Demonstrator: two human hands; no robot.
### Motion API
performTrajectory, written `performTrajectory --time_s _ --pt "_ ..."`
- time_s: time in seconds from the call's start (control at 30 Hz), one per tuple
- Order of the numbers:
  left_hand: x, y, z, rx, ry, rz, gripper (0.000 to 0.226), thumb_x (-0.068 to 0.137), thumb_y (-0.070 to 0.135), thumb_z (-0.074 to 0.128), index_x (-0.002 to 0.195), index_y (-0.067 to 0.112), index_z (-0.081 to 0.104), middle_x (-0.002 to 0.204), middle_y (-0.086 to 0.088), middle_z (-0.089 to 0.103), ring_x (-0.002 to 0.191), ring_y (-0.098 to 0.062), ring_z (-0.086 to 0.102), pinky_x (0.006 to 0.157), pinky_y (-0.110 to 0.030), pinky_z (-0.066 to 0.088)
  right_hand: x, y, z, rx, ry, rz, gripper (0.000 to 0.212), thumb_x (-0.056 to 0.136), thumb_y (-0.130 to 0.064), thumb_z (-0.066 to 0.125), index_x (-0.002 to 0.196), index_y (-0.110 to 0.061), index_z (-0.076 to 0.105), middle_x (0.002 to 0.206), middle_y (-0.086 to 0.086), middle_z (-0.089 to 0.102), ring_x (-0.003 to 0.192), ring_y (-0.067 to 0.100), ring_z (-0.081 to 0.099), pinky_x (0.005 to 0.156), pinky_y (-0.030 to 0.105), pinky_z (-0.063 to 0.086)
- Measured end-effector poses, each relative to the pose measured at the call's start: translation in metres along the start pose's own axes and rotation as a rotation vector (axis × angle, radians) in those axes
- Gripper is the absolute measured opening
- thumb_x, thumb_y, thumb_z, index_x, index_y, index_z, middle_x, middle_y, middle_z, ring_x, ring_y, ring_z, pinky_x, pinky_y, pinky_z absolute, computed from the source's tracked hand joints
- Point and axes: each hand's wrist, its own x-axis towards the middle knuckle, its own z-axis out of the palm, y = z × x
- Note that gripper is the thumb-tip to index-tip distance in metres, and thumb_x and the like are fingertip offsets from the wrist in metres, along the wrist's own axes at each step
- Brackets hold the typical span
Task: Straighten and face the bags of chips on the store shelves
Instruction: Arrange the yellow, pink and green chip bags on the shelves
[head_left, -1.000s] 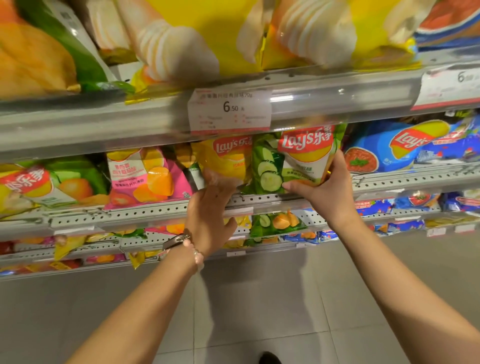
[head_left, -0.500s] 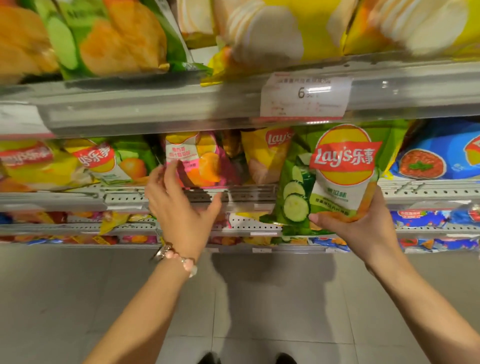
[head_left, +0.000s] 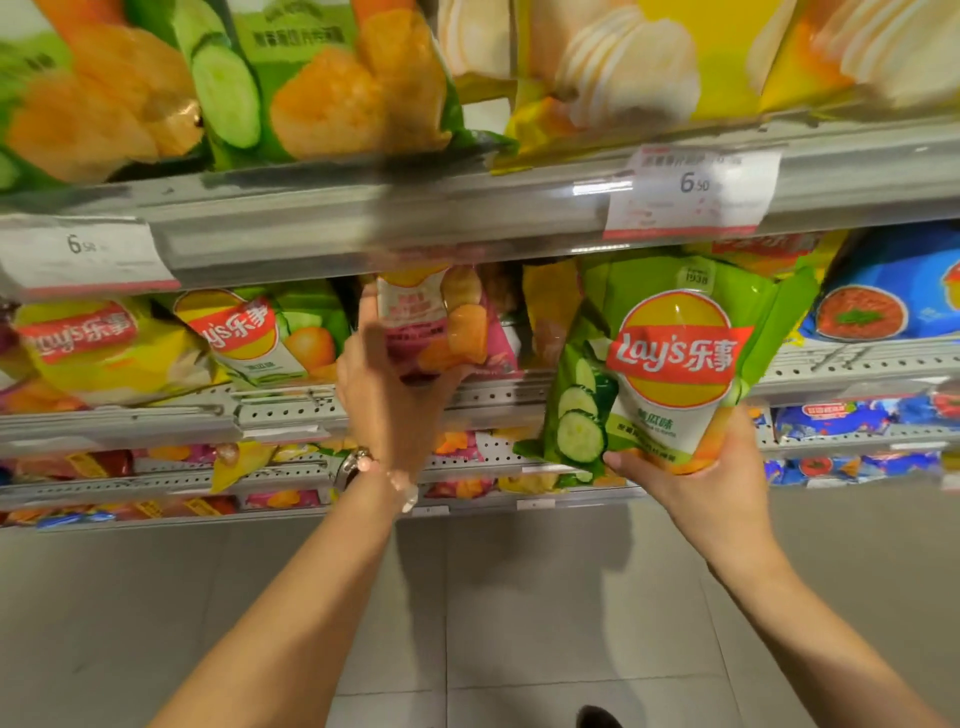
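store shelf (head_left: 467, 223), price tag (head_left: 693, 189) "6.50", right hand (head_left: 696, 473) holding lay's bag (head_left: 670, 364)

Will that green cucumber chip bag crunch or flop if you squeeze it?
The green cucumber bag looks puffed with air, so it probably feels light and squashy. Its shiny film likely slides easily. The right hand holds only its bottom edge, so the top may wobble.

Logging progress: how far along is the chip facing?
Done: the top-shelf bags look faced. In hand: the right hand holds a green bag off the shelf, logo forward; the left hand grips a pink bag. Left: the tilted green bag beside it, and the jumbled lower shelves.
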Motion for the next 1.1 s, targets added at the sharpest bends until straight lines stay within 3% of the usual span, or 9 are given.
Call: performTrajectory --time_s 0.13,0.3,0.4,0.6,0.67,0.73,0.83,1.0,1.1 --pt "-0.004 -0.002 -0.018 0.007 -0.052 -0.031 0.107 0.057 0.069 0.076 0.144 0.019 0.037 0.105 -0.006 0.065 0.094 -0.026 0.062 0.075 -0.044 0.053 -0.008 -0.007 0.011 -0.044 0.0 0.008 0.077 0.052 -0.011 0.091 0.112 -0.015 0.045 0.097 -0.003 0.057 0.085 0.016 0.056 0.069 0.021 0.042" --pt "-0.034 0.016 -0.058 0.143 -0.122 0.011 0.107 0.056 0.064 0.073 0.145 0.023 0.029 0.112 -0.013 0.059 0.095 -0.03 0.056 0.075 -0.043 0.053 -0.011 -0.015 0.018 -0.046 -0.004 -0.016 0.072 0.055 -0.01 0.089 0.11 -0.017 0.044 0.092 -0.017 0.054 0.082 -0.001 0.055 0.065 0.006 0.041" --pt "-0.044 0.021 -0.078 0.128 -0.164 0.015 0.105 0.057 0.058 0.074 0.144 0.023 0.029 0.116 -0.012 0.058 0.1 -0.03 0.053 0.077 -0.036 0.048 -0.008 -0.019 0.019 -0.04 -0.006 -0.029 0.073 0.055 -0.008 0.089 0.113 -0.017 0.044 0.094 -0.011 0.056 0.082 -0.001 0.056 0.066 0.001 0.04" --pt "-0.051 0.013 -0.115 0.164 -0.23 0.033 0.104 0.057 0.058 0.076 0.144 0.025 0.027 0.119 -0.011 0.059 0.103 -0.032 0.055 0.08 -0.049 0.053 0.0 -0.03 0.03 -0.065 -0.072 -0.083 0.075 0.05 -0.022 0.092 0.111 -0.021 0.047 0.105 0.003 0.061 0.095 0.018 0.058 0.074 0.011 0.046" --pt "-0.056 0.008 -0.125 0.204 -0.239 0.081 0.107 0.056 0.055 0.083 0.142 0.023 0.028 0.116 -0.013 0.058 0.101 -0.033 0.054 0.078 -0.048 0.053 0.003 -0.034 0.039 -0.078 -0.103 -0.076 0.082 0.043 -0.039 0.094 0.11 -0.028 0.047 0.11 0.006 0.061 0.101 0.021 0.059 0.083 0.026 0.051" --pt "-0.06 0.002 -0.136 0.211 -0.246 0.101 0.109 0.055 0.05 0.087 0.142 0.022 0.029 0.114 -0.013 0.057 0.101 -0.029 0.05 0.076 -0.046 0.053 0.005 -0.039 0.049 -0.098 -0.111 -0.074 0.077 0.045 -0.037 0.092 0.107 -0.028 0.049 0.109 0.008 0.062 0.102 0.024 0.059 0.085 0.037 0.052" --pt "-0.065 -0.005 -0.147 0.193 -0.285 0.129 0.104 0.058 0.066 0.069 0.144 0.026 0.026 0.111 -0.008 0.057 0.101 -0.018 0.042 0.078 -0.039 0.048 0.011 -0.047 0.063 -0.062 -0.109 -0.076 0.068 0.053 -0.018 0.092 0.106 -0.025 0.05 0.104 0.005 0.064 0.095 0.021 0.062 0.079 0.029 0.052" --pt "-0.076 -0.017 -0.16 0.156 -0.325 0.111 0.1 0.061 0.068 0.06 0.146 0.032 0.021 0.117 -0.006 0.055 0.108 -0.015 0.04 0.083 -0.036 0.042 0.023 -0.06 0.088 -0.054 -0.086 -0.127 0.061 0.058 -0.023 0.091 0.104 -0.025 0.051 0.093 -0.007 0.064 0.082 0.007 0.061 0.07 0.01 0.047" --pt "-0.082 -0.026 -0.169 0.155 -0.279 0.075 0.101 0.06 0.069 0.062 0.145 0.029 0.026 0.118 -0.002 0.052 0.107 -0.015 0.041 0.078 -0.036 0.043 0.029 -0.066 0.105 -0.076 -0.106 -0.13 0.062 0.058 -0.022 0.09 0.106 -0.024 0.051 0.093 -0.007 0.063 0.084 0.014 0.062 0.074 0.025 0.049"
